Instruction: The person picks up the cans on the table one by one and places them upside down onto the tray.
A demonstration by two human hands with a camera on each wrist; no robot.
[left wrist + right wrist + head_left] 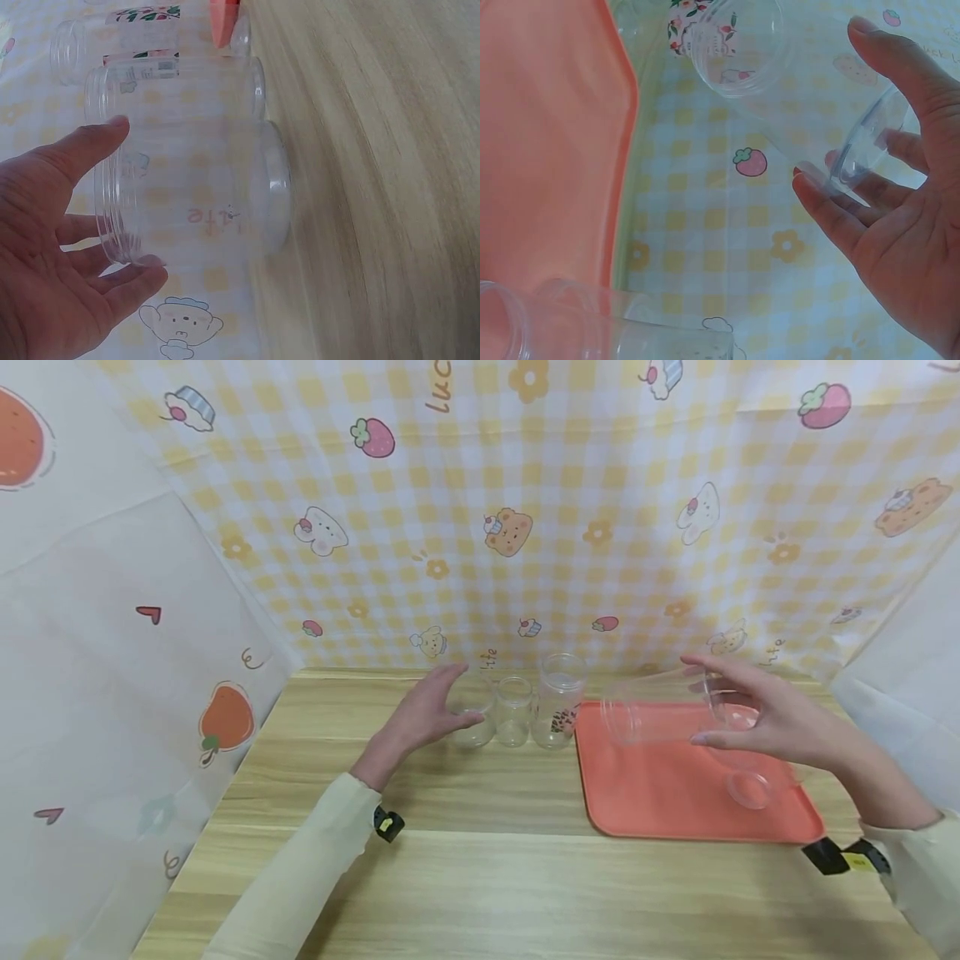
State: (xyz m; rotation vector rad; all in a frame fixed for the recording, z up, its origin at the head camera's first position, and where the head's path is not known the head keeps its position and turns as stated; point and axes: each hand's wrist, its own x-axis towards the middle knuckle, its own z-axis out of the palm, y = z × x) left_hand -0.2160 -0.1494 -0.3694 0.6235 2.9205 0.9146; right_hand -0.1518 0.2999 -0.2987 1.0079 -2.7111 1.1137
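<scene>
My left hand (423, 714) curls around the neck of a clear jar (195, 187) that stands upright on the table, thumb on one side and fingertips on the other. Right beside that jar stands a narrower clear jar (513, 722), then a taller clear jar (553, 727) with a printed flower label. In my right hand (772, 714) is a large clear jar (652, 710), gripped near its base and tipped on its side over the red tray (637, 818). Its open mouth (739, 49) points left, towards the standing jars.
Another clear jar (675, 345) lies on its side at the tray, its round mouth (750, 789) facing the front. A yellow checked cloth (480, 568) hangs at the table's back edge. Wooden tabletop (480, 893) extends in front of the jars and tray.
</scene>
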